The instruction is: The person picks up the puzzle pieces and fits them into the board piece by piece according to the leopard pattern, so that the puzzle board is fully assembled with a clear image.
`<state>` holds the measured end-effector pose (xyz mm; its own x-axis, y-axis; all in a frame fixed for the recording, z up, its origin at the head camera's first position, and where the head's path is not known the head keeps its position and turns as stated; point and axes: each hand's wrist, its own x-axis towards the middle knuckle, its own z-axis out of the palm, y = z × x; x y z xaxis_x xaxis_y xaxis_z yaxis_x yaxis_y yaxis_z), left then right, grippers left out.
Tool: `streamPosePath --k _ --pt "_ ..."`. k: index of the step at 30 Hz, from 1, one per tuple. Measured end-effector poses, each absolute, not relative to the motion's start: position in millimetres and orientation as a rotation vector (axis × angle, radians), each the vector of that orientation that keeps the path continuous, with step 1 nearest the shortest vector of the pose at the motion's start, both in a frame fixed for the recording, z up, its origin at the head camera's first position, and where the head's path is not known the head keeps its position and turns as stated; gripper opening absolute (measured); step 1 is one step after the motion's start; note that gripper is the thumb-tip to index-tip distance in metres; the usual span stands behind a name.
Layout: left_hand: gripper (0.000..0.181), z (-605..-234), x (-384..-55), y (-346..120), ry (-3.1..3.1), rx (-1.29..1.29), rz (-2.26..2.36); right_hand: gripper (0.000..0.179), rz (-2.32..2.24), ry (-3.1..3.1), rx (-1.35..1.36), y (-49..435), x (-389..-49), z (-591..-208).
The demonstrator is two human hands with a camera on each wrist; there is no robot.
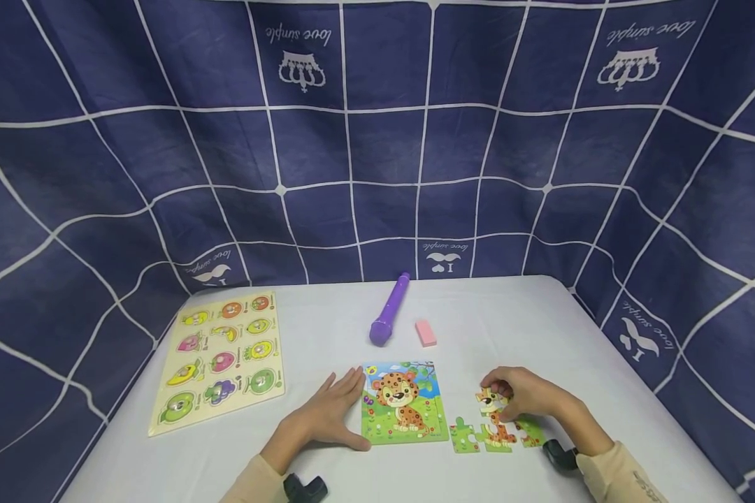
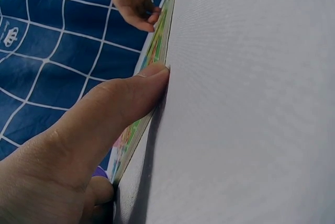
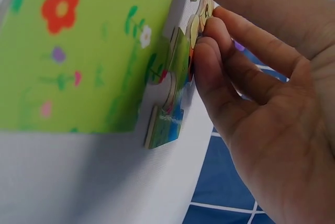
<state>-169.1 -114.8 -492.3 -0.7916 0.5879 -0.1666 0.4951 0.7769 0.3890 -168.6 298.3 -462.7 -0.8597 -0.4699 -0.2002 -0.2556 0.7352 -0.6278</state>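
Left hand (image 1: 330, 413): fingers extended and spread, palm down; fingertips lay against the left edge of a square, flat puzzle board printed with a spotted leopard cub on green grass (image 1: 403, 405), thumb near its lower left corner. The left wrist view showed the thumb set against the board's edge; the hand gripped nothing. The board lay flat on the white worktop (image 1: 327, 335), in front of the person.

Right hand (image 1: 528, 392): fingers curled, thumb opposed, pinching a loose jigsaw piece bearing the cub's face (image 1: 492, 400), right of the board. Nearest to that hand lay three more loose pieces: a green grass piece (image 1: 463, 438), a piece with the cub's spotted body (image 1: 499, 436) and a green flowered piece (image 1: 531, 432) partly beneath the hand.

Surroundings: a purple microphone-shaped stick (image 1: 390, 312) lay beyond the board, a small pink rectangular block (image 1: 425, 333) beside it. A pale board with rows of coloured fruit shapes (image 1: 226, 346) occupied the far left. Navy cloth with white grid lines (image 1: 384, 147) hung behind the worktop.
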Motion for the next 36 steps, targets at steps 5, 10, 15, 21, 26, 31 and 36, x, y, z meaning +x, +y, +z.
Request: streamPosePath --k 5,10,15,21,26,31,36 --pt "0.127 -494.1 -169.7 -115.2 2.696 0.841 0.467 0.052 -0.889 2.589 -0.514 298.1 -169.7 -464.0" --pt "0.127 -494.8 -170.0 -115.4 2.698 0.842 0.464 0.051 -0.895 2.605 -0.494 298.5 -168.9 -465.5" --pt "0.127 -492.3 -169.2 -115.2 2.695 0.84 0.466 0.052 -0.876 2.651 -0.47 299.6 -168.6 -467.3" --pt "0.127 -493.1 -169.6 -115.1 2.694 0.837 0.467 0.051 -0.938 2.652 -0.488 305.8 -169.1 -462.7" --pt "0.127 -493.6 -170.0 -115.3 2.697 0.835 0.468 0.05 -0.95 2.656 -0.515 306.8 -170.5 -459.0" --pt "0.127 -492.3 -170.6 -115.4 2.696 0.832 0.474 0.05 -0.951 2.662 -0.506 305.9 -171.5 -459.9" --pt "0.127 -492.4 -170.0 -114.8 2.692 0.828 0.477 0.05 -0.957 2.658 -0.496 304.3 -171.6 -461.8"
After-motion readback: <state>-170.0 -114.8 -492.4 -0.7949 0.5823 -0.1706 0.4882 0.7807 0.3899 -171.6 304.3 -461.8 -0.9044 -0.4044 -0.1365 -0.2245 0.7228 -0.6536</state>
